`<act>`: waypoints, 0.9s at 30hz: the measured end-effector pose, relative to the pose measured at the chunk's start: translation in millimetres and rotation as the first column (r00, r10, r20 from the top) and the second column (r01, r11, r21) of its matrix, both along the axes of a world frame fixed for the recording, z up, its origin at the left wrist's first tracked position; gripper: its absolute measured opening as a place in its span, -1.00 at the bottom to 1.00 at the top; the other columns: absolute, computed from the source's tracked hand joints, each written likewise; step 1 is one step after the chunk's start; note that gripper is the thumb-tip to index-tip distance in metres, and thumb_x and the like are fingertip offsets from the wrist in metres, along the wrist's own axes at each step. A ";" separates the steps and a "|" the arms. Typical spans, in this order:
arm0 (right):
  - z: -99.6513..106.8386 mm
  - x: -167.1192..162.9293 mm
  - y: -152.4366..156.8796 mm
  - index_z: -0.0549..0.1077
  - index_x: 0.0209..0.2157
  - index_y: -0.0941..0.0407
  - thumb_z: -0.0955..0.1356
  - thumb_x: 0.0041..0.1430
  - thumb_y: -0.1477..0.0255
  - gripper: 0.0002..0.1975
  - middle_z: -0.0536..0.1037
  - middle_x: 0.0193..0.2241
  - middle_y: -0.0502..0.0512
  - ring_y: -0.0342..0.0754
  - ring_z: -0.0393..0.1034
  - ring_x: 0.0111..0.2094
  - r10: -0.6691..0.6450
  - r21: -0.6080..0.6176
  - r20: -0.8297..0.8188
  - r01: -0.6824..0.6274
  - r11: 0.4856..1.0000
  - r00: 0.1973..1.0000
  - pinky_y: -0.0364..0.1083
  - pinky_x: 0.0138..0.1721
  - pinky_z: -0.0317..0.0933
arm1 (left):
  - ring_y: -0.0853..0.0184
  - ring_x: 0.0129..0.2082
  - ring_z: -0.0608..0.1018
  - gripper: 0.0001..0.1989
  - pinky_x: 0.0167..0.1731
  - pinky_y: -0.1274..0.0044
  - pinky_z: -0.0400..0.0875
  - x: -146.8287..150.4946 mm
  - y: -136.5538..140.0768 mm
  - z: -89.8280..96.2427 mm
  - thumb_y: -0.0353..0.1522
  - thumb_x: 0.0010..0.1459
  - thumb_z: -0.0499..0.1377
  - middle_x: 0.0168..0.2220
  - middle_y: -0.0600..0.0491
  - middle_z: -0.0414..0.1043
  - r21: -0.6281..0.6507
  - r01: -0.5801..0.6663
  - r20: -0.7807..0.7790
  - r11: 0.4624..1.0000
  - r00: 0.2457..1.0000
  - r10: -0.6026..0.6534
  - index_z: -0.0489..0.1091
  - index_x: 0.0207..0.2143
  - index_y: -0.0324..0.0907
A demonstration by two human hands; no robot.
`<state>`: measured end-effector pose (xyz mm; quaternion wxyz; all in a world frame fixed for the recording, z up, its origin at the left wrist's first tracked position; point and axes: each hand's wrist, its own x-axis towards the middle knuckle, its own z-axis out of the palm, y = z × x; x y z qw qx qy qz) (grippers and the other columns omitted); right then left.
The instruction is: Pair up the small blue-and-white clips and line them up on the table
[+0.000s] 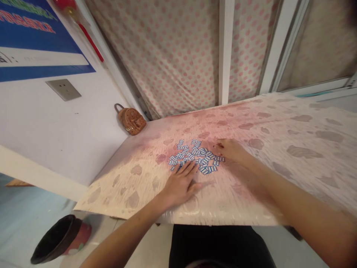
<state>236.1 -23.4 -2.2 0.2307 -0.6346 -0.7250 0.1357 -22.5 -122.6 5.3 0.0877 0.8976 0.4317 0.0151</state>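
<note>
A loose heap of small white rectangular pieces with blue edges (205, 153) lies spread on the table, several overlapping. What kind they are is too small to tell. My left hand (181, 182) rests palm down with its fingers stretched out, the fingertips over the near left part of the heap and covering some pieces. Just right of the heap is my right hand (227, 148), its fingers curled together in a pinch. Whatever may be between those fingertips is too small to make out.
The table (276, 130) has a pink and cream patterned plastic cover. A small brown backpack-shaped bag (132, 121) stands at its back left corner, against the wall. Behind hangs a dotted curtain (178, 56). A dark-rimmed bin (63, 238) stands on the floor at lower left.
</note>
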 end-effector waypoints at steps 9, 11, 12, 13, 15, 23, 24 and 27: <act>-4.5 10.2 7.4 0.46 -0.46 0.11 0.23 0.21 0.44 -0.77 0.58 -0.49 0.08 -0.09 0.41 -0.45 -0.082 0.028 -0.073 0.085 0.996 0.994 -0.15 -0.44 0.05 | 0.20 0.45 -0.16 -0.26 0.40 0.21 -0.37 63.3 19.0 5.2 0.09 0.33 -0.30 0.45 0.10 -0.28 0.018 0.245 0.026 0.969 0.969 -0.246 -0.25 0.44 -0.01; -2.3 11.8 6.7 0.44 -0.49 0.11 0.24 0.19 0.43 -0.77 0.56 -0.53 0.06 -0.10 0.40 -0.48 -0.111 0.043 -0.102 0.116 0.992 0.989 -0.16 -0.45 0.04 | 0.17 0.45 -0.13 -0.21 0.39 0.18 -0.36 73.8 29.3 0.5 0.12 0.31 -0.30 0.45 0.02 -0.24 0.001 0.231 0.016 0.973 0.973 -0.231 -0.23 0.44 -0.09; -1.0 12.0 5.9 0.43 -0.51 0.11 0.24 0.19 0.43 -0.77 0.55 -0.55 0.05 -0.11 0.39 -0.48 -0.123 0.058 -0.112 0.130 0.990 0.986 -0.16 -0.46 0.03 | 0.16 0.44 -0.11 -0.19 0.39 0.17 -0.35 75.5 34.7 -1.8 0.13 0.31 -0.30 0.45 -0.01 -0.23 -0.004 0.205 0.010 0.979 0.979 -0.205 -0.22 0.44 -0.13; 0.3 11.7 5.0 0.42 -0.52 0.11 0.24 0.18 0.43 -0.77 0.55 -0.55 0.05 -0.11 0.38 -0.48 -0.135 0.079 -0.119 0.145 0.986 0.984 -0.15 -0.46 0.02 | 0.15 0.44 -0.10 -0.17 0.39 0.16 -0.34 74.8 39.5 -3.8 0.13 0.30 -0.29 0.45 -0.04 -0.23 -0.003 0.176 0.005 0.984 0.984 -0.176 -0.21 0.44 -0.16; 2.6 10.2 3.1 0.42 -0.52 0.11 0.25 0.18 0.44 -0.78 0.55 -0.54 0.06 -0.11 0.37 -0.48 -0.151 0.119 -0.131 0.167 0.979 0.980 -0.15 -0.47 0.00 | 0.15 0.44 -0.10 -0.17 0.39 0.16 -0.33 68.4 45.7 -5.3 0.13 0.31 -0.29 0.45 -0.05 -0.26 0.009 0.130 0.000 0.991 0.991 -0.130 -0.22 0.44 -0.18; 4.3 7.6 2.1 0.43 -0.51 0.11 0.24 0.19 0.44 -0.77 0.55 -0.54 0.07 -0.10 0.38 -0.50 -0.169 0.129 -0.122 0.185 0.974 0.978 -0.14 -0.46 0.04 | 0.22 0.45 -0.20 -0.20 0.39 0.24 -0.39 44.4 28.3 -0.9 0.10 0.33 -0.29 0.46 -0.02 -0.34 -0.007 0.172 0.026 0.985 0.985 -0.172 -0.27 0.44 -0.16; 3.8 8.8 2.6 0.44 -0.51 0.11 0.24 0.19 0.44 -0.77 0.55 -0.55 0.08 -0.09 0.39 -0.49 -0.175 0.113 -0.098 0.186 0.976 0.980 -0.14 -0.46 0.05 | 0.22 0.45 -0.20 -0.20 0.39 0.24 -0.38 43.9 27.2 -1.5 0.10 0.33 -0.29 0.46 -0.03 -0.33 -0.024 0.169 0.027 0.985 0.985 -0.168 -0.27 0.44 -0.15; 2.2 14.1 4.5 0.47 -0.51 0.12 0.25 0.20 0.43 -0.75 0.55 -0.59 0.13 -0.04 0.43 -0.50 -0.161 0.017 0.013 0.161 0.987 0.987 -0.12 -0.45 0.10 | 0.18 0.45 -0.19 -0.19 0.39 0.20 -0.35 43.3 27.5 -2.2 0.10 0.33 -0.27 0.45 -0.04 -0.31 -0.032 0.119 0.046 0.992 0.992 -0.117 -0.27 0.44 -0.15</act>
